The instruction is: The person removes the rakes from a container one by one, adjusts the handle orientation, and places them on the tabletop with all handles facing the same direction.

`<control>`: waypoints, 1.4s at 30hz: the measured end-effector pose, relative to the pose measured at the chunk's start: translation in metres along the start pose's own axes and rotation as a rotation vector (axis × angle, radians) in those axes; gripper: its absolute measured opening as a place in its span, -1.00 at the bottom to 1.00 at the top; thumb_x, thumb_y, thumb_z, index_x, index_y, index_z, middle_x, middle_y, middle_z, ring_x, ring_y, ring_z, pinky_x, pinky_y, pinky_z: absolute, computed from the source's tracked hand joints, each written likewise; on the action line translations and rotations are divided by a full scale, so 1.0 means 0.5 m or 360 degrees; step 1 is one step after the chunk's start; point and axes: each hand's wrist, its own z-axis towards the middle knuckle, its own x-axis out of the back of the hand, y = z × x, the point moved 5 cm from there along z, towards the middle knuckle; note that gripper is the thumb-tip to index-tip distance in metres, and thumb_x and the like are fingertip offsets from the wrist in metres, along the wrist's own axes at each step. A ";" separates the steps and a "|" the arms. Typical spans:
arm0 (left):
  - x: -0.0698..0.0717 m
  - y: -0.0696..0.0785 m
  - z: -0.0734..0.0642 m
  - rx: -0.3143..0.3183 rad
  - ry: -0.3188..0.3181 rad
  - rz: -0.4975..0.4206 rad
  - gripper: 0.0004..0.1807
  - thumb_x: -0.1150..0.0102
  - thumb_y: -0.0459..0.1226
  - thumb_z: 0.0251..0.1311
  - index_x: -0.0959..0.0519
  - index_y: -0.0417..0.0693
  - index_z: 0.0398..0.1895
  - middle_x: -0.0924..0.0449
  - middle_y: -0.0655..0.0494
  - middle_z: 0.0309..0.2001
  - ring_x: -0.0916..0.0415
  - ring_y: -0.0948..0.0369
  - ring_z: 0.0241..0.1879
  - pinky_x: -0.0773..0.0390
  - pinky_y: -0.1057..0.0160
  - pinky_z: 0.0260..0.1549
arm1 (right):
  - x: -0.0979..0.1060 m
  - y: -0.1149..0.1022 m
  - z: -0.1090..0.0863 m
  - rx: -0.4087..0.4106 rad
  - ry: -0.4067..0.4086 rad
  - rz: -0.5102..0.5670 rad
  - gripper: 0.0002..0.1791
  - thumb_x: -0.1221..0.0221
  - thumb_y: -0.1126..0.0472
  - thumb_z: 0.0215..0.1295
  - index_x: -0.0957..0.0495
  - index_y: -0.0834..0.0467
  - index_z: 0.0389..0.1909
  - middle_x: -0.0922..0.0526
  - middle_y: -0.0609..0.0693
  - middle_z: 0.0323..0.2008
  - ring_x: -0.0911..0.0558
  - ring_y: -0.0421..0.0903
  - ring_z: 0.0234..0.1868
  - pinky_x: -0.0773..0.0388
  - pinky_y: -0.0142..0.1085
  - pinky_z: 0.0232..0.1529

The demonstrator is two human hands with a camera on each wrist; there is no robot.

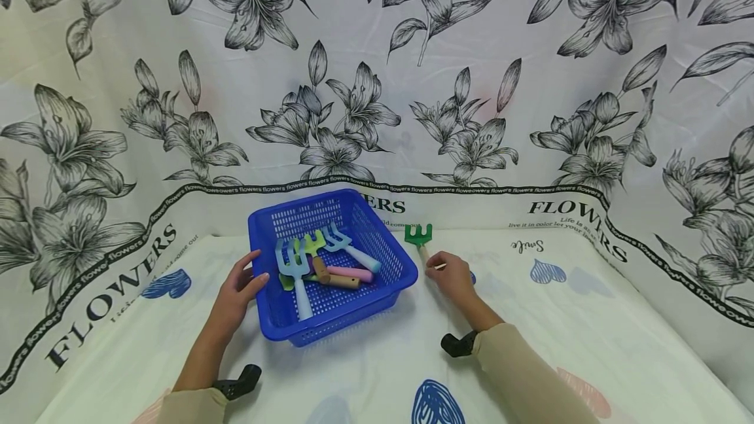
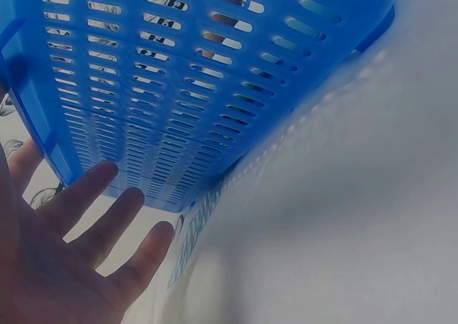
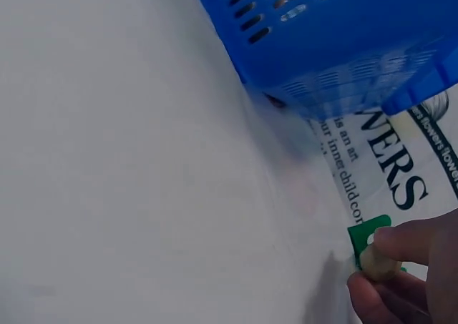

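Between thumb and fingers, my right hand (image 1: 453,275) pinches the pale handle of a small green garden fork (image 1: 418,235), whose prongs point away toward the back cloth. The handle's end (image 3: 380,262) shows between the fingertips in the right wrist view. My left hand (image 1: 234,288) is at the left side of a blue plastic basket (image 1: 347,326), its fingers fairly straight against the rim. Inside the basket lie a light-blue fork (image 1: 292,260), another light-blue fork (image 1: 359,257), a yellow-green rake (image 1: 315,243) with a brown handle, and a pink handle (image 1: 350,273).
The basket stands on a white cloth (image 1: 377,371) printed with hearts. A flower-patterned curtain (image 1: 377,38) rises behind and along both sides. Black wrist-worn devices sit at the left cuff (image 1: 238,383) and right cuff (image 1: 459,344).
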 end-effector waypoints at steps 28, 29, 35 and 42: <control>0.000 0.005 -0.005 -0.0004 0.0002 0.0008 -0.19 -0.02 0.03 0.37 0.09 0.17 0.57 0.02 -0.28 0.48 -0.06 -0.27 0.39 -0.23 -0.27 0.19 | -0.030 -0.004 0.004 -0.0056 -0.0015 -0.0053 -0.85 -0.23 0.36 0.22 -0.61 0.21 -0.19 -0.65 0.05 -0.26 -0.58 -0.02 -0.25 -0.57 -0.09 -0.13; -0.001 0.005 -0.005 -0.0003 0.0002 0.0008 -0.19 -0.02 0.03 0.37 0.09 0.17 0.57 0.02 -0.28 0.48 -0.06 -0.27 0.39 -0.23 -0.27 0.19 | -0.030 -0.004 0.005 -0.0060 -0.0014 -0.0049 -0.85 -0.23 0.36 0.22 -0.62 0.20 -0.18 -0.65 0.05 -0.25 -0.58 -0.02 -0.24 -0.57 -0.09 -0.12; -0.002 0.002 -0.003 0.0016 -0.0003 -0.0002 -0.19 -0.02 0.04 0.36 0.09 0.19 0.57 0.03 -0.26 0.48 -0.06 -0.26 0.39 -0.23 -0.26 0.20 | -0.034 -0.001 0.006 -0.0090 -0.0034 -0.0035 -0.83 -0.23 0.33 0.24 -0.62 0.18 -0.15 -0.65 0.03 -0.23 -0.57 -0.03 -0.22 -0.57 -0.11 -0.08; -0.001 0.000 -0.002 -0.0004 0.0009 0.0018 -0.20 -0.03 0.05 0.36 0.07 0.18 0.56 -0.02 -0.26 0.47 -0.09 -0.26 0.38 -0.23 -0.27 0.19 | -0.031 -0.003 0.003 -0.0076 -0.0050 -0.0033 -0.84 -0.24 0.33 0.23 -0.62 0.18 -0.16 -0.64 0.02 -0.26 -0.57 -0.05 -0.24 -0.57 -0.12 -0.11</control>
